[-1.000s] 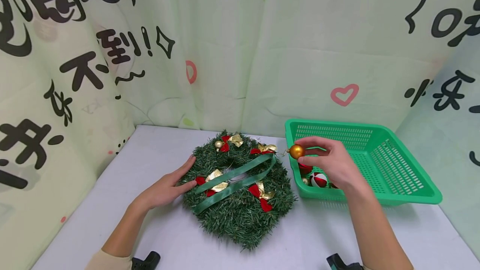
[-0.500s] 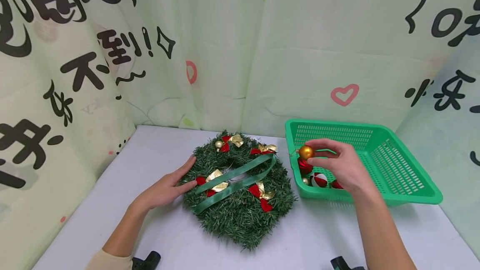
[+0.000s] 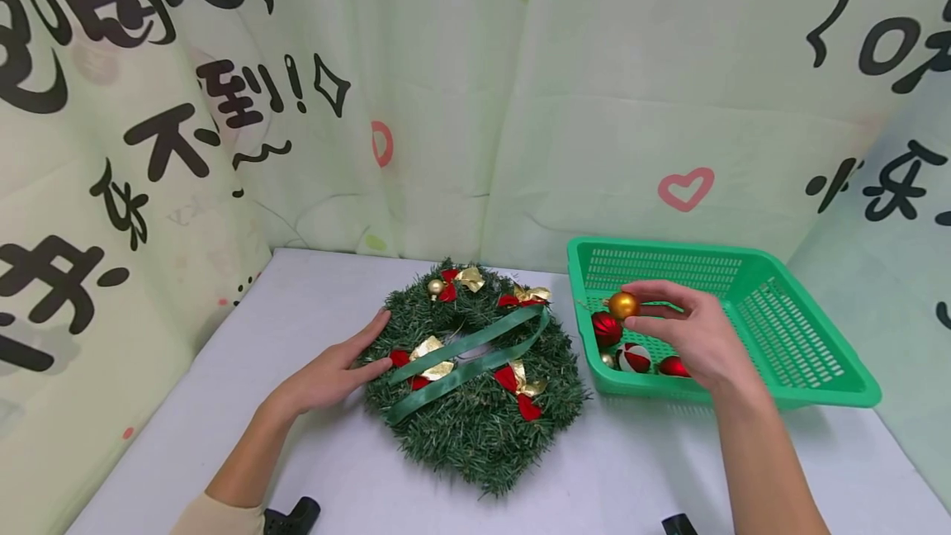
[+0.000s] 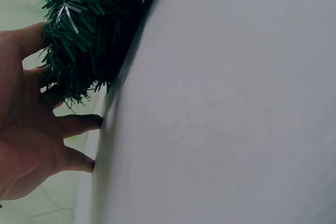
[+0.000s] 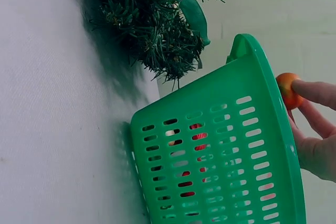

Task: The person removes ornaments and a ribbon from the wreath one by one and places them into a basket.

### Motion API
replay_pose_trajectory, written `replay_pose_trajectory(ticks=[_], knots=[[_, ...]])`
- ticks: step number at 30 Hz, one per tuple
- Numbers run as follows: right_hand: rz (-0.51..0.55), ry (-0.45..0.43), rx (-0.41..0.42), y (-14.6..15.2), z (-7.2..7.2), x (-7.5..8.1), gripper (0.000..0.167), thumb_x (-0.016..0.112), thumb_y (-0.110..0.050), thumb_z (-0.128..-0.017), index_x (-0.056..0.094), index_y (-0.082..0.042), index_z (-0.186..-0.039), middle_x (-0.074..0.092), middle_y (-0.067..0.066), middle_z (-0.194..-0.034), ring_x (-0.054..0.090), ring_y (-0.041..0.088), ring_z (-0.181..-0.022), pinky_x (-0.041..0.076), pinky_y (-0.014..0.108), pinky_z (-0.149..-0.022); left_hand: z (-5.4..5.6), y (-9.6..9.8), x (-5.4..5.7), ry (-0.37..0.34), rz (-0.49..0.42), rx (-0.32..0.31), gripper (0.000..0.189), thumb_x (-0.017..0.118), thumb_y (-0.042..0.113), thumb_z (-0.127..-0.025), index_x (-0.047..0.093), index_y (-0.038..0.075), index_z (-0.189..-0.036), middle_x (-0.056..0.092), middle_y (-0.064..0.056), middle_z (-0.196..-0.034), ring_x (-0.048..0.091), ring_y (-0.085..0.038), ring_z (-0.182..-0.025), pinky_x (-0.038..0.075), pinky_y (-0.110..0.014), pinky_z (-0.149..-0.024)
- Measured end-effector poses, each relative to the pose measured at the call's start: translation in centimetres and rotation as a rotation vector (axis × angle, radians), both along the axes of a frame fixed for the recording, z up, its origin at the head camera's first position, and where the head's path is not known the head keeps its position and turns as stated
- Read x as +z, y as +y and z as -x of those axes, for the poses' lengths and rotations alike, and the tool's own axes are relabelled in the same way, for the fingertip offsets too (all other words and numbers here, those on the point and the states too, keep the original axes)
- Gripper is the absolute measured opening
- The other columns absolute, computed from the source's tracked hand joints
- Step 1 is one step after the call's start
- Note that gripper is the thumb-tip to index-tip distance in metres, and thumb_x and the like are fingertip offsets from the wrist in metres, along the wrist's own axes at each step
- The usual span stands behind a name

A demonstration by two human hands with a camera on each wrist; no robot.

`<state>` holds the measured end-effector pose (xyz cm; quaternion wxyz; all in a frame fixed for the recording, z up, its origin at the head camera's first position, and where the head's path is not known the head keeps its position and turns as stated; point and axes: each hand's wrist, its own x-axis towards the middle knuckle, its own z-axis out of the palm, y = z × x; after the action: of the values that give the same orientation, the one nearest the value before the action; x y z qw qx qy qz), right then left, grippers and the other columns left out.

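A gold bauble (image 3: 622, 305) is pinched between the thumb and fingers of my right hand (image 3: 702, 333), held up over the left part of the green basket (image 3: 802, 312). In the right wrist view the bauble (image 5: 289, 91) shows beyond the basket rim. My left hand (image 3: 327, 374) rests at the left side of a green wreath (image 3: 483, 448), its fingers spread and touching it. The left wrist view has the fingers against the wreath's needles (image 4: 94, 35) and the table. Red and gold bows (image 3: 520, 390), a green ribbon (image 3: 464, 370) and a small gold ball (image 3: 435, 287) sit on the wreath.
Inside the basket lie a red bauble (image 3: 607, 328), a red-and-white bauble (image 3: 633, 357), another red one (image 3: 674, 366) and a small pale ball (image 3: 607, 360). The white table (image 3: 594, 469) backs onto a printed curtain (image 3: 446, 89).
My right hand has moved right with the gold bauble, from the basket's left rim to over its inside. The left hand and the wreath stay where they were.
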<state>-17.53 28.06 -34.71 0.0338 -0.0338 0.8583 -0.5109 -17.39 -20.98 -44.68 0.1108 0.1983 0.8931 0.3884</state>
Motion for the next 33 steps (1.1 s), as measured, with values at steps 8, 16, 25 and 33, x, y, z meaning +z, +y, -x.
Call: replay_pose_trajectory(ticks=[8, 16, 25, 33], knots=[[0.009, -0.004, -0.015, 0.7, -0.1, -0.2, 0.052, 0.077, -0.037, -0.096, 0.064, -0.017, -0.142, 0.071, -0.016, -0.12, 0.066, -0.002, -0.11, 0.056, 0.024, -0.086, 0.0, 0.2, 0.0, -0.009, -0.007, 0.0, 0.079, 0.052, 0.046, -0.109, 0.009, 0.02, -0.17, 0.007, -0.01, -0.176, 0.013, -0.039, -0.16, 0.021, -0.064, -0.126], [-0.013, -0.019, -0.041, 1.4, -0.2, -0.4, 0.054, 0.077, -0.039, -0.096, 0.063, -0.018, -0.143, 0.069, -0.013, -0.123, 0.064, -0.004, -0.11, 0.058, 0.024, -0.086, -0.1, 0.3, 0.0, -0.017, -0.011, -0.004, 0.079, 0.052, 0.046, -0.109, 0.009, 0.019, -0.169, 0.007, -0.01, -0.176, 0.013, -0.039, -0.16, 0.021, -0.064, -0.126], [-0.013, -0.015, -0.054, 2.0, 0.0, -0.6, 0.054, 0.077, -0.038, -0.096, 0.062, -0.017, -0.143, 0.071, -0.016, -0.118, 0.067, -0.003, -0.107, 0.056, 0.022, -0.085, 0.0, 0.3, 0.0, -0.017, -0.002, -0.003, 0.08, 0.052, 0.048, -0.108, 0.009, 0.021, -0.17, 0.006, -0.008, -0.176, 0.014, -0.039, -0.16, 0.022, -0.064, -0.126], [-0.032, -0.013, -0.077, 2.5, 0.7, -1.3, 0.053, 0.077, -0.03, -0.097, 0.062, -0.011, -0.144, 0.071, -0.017, -0.114, 0.066, -0.006, -0.102, 0.055, 0.017, -0.084, -0.1, 0.1, 0.2, -0.007, -0.002, -0.001, 0.08, 0.051, 0.048, -0.109, 0.008, 0.02, -0.17, 0.006, -0.01, -0.176, 0.013, -0.04, -0.16, 0.021, -0.066, -0.125]])
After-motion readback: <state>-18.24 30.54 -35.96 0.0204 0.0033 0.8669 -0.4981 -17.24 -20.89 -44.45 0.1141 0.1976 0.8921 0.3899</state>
